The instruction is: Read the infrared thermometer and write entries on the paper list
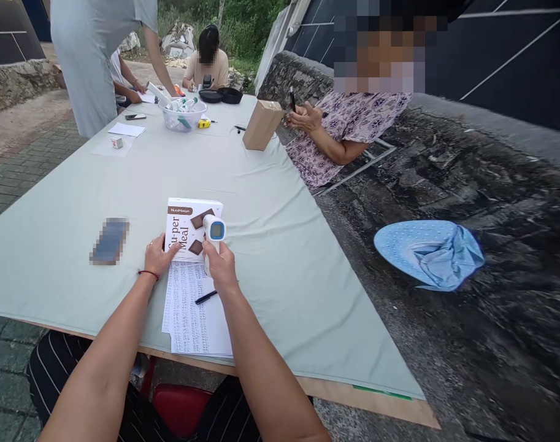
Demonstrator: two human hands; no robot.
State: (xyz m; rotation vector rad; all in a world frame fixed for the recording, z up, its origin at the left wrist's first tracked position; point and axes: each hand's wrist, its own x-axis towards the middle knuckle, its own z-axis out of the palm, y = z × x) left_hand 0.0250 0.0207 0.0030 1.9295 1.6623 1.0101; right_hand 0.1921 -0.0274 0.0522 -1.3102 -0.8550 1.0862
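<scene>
My left hand grips the lower left side of a white box printed "NutriMotion" and "Su-per Meal". In my right hand is a white infrared thermometer with a blue-edged screen, held in front of the box's right side. Much of its handle is hidden by my fingers. Under the box and nearer to me lie printed sheets covered in rows of small characters. A black pen rests on the sheets, just below my right hand.
A blurred phone lies left of the box. Farther back are a basket of bottles, a brown carton, a small cube box and black pans. Several people are around the table. A blue hat is on the right.
</scene>
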